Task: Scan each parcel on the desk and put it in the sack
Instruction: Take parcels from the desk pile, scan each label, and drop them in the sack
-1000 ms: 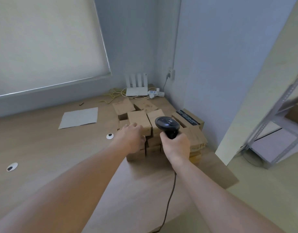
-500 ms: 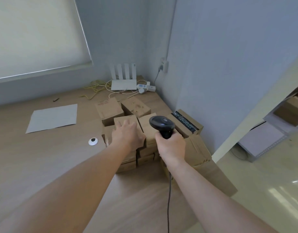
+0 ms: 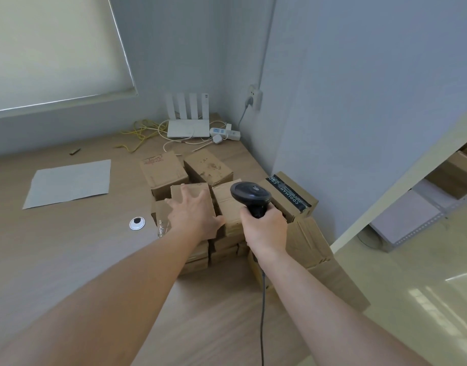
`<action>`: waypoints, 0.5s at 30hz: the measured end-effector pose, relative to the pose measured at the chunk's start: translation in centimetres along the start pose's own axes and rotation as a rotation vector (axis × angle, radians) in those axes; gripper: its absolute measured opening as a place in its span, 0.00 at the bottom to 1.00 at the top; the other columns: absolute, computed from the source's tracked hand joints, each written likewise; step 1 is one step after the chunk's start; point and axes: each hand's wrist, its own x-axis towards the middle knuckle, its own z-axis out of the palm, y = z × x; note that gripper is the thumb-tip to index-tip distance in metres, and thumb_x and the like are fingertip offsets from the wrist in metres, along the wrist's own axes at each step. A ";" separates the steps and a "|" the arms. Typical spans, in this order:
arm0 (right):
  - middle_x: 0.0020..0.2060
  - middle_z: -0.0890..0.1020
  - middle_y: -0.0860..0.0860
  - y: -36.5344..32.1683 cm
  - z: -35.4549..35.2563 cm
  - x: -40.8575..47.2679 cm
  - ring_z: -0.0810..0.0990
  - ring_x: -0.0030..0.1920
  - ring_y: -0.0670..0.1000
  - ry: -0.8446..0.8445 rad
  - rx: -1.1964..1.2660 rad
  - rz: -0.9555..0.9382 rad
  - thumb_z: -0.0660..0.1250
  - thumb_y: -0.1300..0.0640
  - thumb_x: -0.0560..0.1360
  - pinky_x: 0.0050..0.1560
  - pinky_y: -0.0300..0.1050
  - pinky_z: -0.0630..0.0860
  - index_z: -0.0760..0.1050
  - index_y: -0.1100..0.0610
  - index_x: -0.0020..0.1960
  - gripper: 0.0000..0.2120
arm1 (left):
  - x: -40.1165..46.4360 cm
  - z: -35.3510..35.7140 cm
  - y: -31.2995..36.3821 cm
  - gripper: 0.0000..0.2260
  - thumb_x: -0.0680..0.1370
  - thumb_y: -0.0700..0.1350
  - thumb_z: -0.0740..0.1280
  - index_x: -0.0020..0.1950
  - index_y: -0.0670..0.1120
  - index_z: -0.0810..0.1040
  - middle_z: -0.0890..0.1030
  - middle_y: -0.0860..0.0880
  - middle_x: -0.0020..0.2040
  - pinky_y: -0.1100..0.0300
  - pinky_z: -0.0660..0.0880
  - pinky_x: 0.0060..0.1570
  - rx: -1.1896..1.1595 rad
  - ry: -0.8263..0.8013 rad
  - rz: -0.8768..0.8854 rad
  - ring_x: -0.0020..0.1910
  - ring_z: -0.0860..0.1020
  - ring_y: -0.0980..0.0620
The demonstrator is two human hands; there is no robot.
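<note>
From the head view, a second ago my left hand (image 3: 194, 212) sat bunched at the near edge of the stack; now it lies spread flat, fingers straight, on top of the upper parcel (image 3: 191, 196), so I judge the pick of the next box is just beginning and no lift has started. My right hand (image 3: 265, 227) keeps its fingers wrapped round the grip of the black scanner (image 3: 249, 195), head pointing away from me over the neighbouring box (image 3: 224, 199), much as it did before; its cable (image 3: 262, 313) hangs down toward me. The view has also swung so the pile of parcels sits more central. The sack is not in view, so I cannot tell where the parcel must travel. For room: the wall (image 3: 359, 101) stands just beside the right side of the pile, and the desk (image 3: 68, 260) ends at its right edge close behind the taped box (image 3: 290, 196). The open desk to the left, near the paper sheet (image 3: 68, 182), looks the freer way out.
</note>
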 end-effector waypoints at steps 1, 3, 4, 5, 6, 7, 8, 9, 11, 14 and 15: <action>0.42 0.86 0.48 0.1 0.0 0.0 0.86 0.42 0.48 0.000 0.001 0.001 0.74 0.45 0.77 0.45 0.51 0.87 0.81 0.50 0.53 0.11 | -0.1 -0.1 -0.1 0.32 0.74 0.65 0.71 0.73 0.58 0.64 0.50 0.42 0.83 0.32 0.73 0.64 0.002 -0.001 0.002 0.77 0.53 0.22; 0.42 0.86 0.48 0.1 0.1 0.0 0.86 0.42 0.49 0.002 0.003 0.007 0.74 0.44 0.77 0.44 0.52 0.87 0.81 0.50 0.52 0.11 | -0.5 -0.4 -0.2 0.31 0.74 0.64 0.71 0.73 0.58 0.65 0.52 0.41 0.81 0.34 0.73 0.62 0.001 -0.001 0.006 0.74 0.59 0.25; 0.41 0.86 0.48 0.0 0.1 -0.1 0.86 0.41 0.49 0.005 0.001 0.009 0.74 0.44 0.77 0.44 0.52 0.87 0.81 0.50 0.51 0.11 | -0.7 -0.7 -0.2 0.30 0.74 0.64 0.71 0.72 0.58 0.65 0.54 0.41 0.80 0.36 0.74 0.60 0.004 0.006 0.012 0.72 0.61 0.26; 0.41 0.86 0.48 -0.1 0.2 -0.2 0.86 0.41 0.49 0.010 -0.002 0.007 0.74 0.44 0.77 0.44 0.51 0.87 0.81 0.50 0.51 0.10 | -0.9 -1.0 -0.3 0.28 0.74 0.63 0.70 0.71 0.58 0.66 0.56 0.41 0.79 0.37 0.74 0.59 0.009 0.014 0.019 0.70 0.63 0.28; 0.41 0.85 0.48 -0.3 0.2 -0.3 0.86 0.42 0.48 0.013 -0.006 0.003 0.74 0.44 0.77 0.44 0.51 0.87 0.81 0.50 0.51 0.10 | -1.0 -1.3 -0.4 0.28 0.75 0.63 0.70 0.71 0.58 0.66 0.57 0.42 0.77 0.38 0.74 0.59 0.015 0.021 0.026 0.69 0.64 0.29; 0.41 0.85 0.48 -0.5 0.3 -0.4 0.85 0.42 0.48 0.013 -0.007 -0.002 0.74 0.45 0.77 0.45 0.50 0.86 0.81 0.50 0.50 0.10 | -1.2 -1.5 -0.6 0.28 0.75 0.63 0.70 0.71 0.58 0.66 0.58 0.42 0.76 0.39 0.73 0.59 0.019 0.024 0.032 0.68 0.64 0.29; 0.41 0.85 0.48 -0.8 0.3 -0.6 0.85 0.42 0.47 0.011 -0.009 -0.006 0.74 0.45 0.77 0.44 0.48 0.85 0.81 0.51 0.50 0.10 | -1.4 -1.7 -0.8 0.28 0.75 0.63 0.70 0.72 0.58 0.66 0.58 0.42 0.75 0.40 0.73 0.59 0.022 0.029 0.039 0.67 0.64 0.30; 0.42 0.85 0.48 -1.0 0.4 -0.9 0.84 0.43 0.47 0.009 -0.007 -0.011 0.74 0.45 0.77 0.43 0.46 0.84 0.81 0.51 0.51 0.10 | -1.6 -1.9 -1.1 0.29 0.75 0.63 0.69 0.73 0.59 0.65 0.59 0.43 0.75 0.40 0.72 0.59 0.027 0.037 0.048 0.67 0.65 0.30; 0.42 0.85 0.48 -1.4 0.4 -1.5 0.83 0.42 0.46 0.008 -0.006 -0.015 0.74 0.45 0.77 0.40 0.42 0.80 0.81 0.52 0.51 0.11 | -2.0 -2.2 -1.6 0.30 0.74 0.63 0.69 0.74 0.59 0.65 0.59 0.43 0.75 0.41 0.73 0.59 0.025 0.052 0.062 0.67 0.65 0.31; 0.41 0.85 0.48 -2.0 0.2 -2.7 0.84 0.41 0.46 0.012 -0.006 -0.024 0.74 0.43 0.76 0.39 0.43 0.80 0.81 0.53 0.50 0.13 | -3.0 -2.8 -2.5 0.31 0.73 0.64 0.70 0.74 0.60 0.65 0.58 0.44 0.76 0.41 0.74 0.59 0.021 0.053 0.069 0.68 0.65 0.31; 0.41 0.85 0.49 -2.2 0.0 -3.2 0.84 0.41 0.47 0.013 -0.003 -0.033 0.74 0.43 0.76 0.41 0.45 0.82 0.81 0.52 0.50 0.13 | -3.5 -3.1 -2.8 0.31 0.73 0.64 0.70 0.74 0.60 0.65 0.57 0.44 0.76 0.41 0.74 0.60 0.023 0.055 0.066 0.69 0.65 0.31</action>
